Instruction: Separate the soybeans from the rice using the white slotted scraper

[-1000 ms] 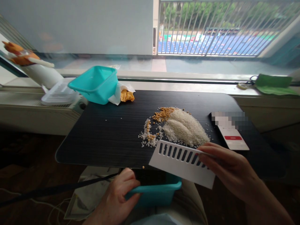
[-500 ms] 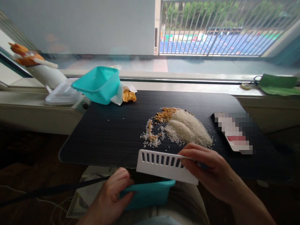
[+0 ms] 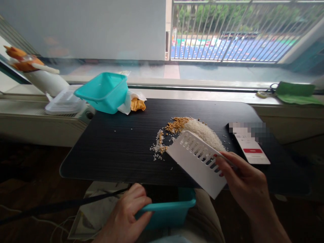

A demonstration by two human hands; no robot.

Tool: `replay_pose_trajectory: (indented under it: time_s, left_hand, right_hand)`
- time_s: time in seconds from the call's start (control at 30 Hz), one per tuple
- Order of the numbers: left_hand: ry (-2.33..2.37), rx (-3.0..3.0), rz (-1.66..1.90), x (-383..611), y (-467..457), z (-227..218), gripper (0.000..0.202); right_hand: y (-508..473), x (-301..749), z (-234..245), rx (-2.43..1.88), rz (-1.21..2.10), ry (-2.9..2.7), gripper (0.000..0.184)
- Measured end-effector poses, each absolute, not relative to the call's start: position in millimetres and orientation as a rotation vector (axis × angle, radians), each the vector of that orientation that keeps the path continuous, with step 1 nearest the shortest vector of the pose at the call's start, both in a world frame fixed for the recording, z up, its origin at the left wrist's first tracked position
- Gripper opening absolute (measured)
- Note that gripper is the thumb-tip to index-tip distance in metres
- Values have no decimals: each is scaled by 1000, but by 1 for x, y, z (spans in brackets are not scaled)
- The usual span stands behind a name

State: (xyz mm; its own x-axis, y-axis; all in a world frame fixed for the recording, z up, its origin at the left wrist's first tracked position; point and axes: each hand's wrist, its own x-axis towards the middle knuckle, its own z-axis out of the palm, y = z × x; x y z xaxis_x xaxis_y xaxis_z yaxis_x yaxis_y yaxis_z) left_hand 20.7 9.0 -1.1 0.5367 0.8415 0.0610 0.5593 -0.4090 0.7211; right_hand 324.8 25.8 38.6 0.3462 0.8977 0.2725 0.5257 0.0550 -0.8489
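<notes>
White plastic first: a slotted scraper (image 3: 196,170), in the person's right hand (image 3: 245,179), pinched at its right end, thumb on the near face. Long axis runs from that hand forward and to the left, at a slant, far end up against the near side of the rice (image 3: 206,133) and covering some of it from here. Whether the lower edge touches the worktop (image 3: 106,155), I cannot tell.

Rice lies ahead and to the left of the right hand, which is clearly the nearer of the two. Beans (image 3: 177,124) bunch at the heap's far left; a thin scatter of both trails leftward, just off the scraper's far corner.

Left hand (image 3: 131,209) lower down, curled over the left end of the near tub's (image 3: 167,216) rim, gripping it. Tub sits by the lap, just below the worktop's near edge, nearer the person than the rice; scraper lies slantwise between the two. Tub's inside too dark to read.

Phone (image 3: 253,157) flat, right of the heap.
</notes>
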Motion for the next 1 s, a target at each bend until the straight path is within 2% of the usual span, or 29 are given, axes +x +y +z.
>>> replay_pose_trajectory:
  time_s: [0.17, 0.33, 0.63, 1.0]
  left_hand:
    - [1135, 2097, 565, 19, 8, -3, 20]
    - [1147, 2088, 586, 19, 9, -4, 20]
    - [1156, 2092, 598, 18, 8, -4, 20]
    - [1163, 2089, 598, 18, 8, -3, 20]
  right_hand:
    - [27, 336, 45, -1639, 397, -1219, 14]
    - [35, 333, 50, -1540, 370, -1409, 12]
    - [57, 323, 61, -1357, 525, -1746, 11]
    - [57, 328, 65, -1299, 541, -1732, 14]
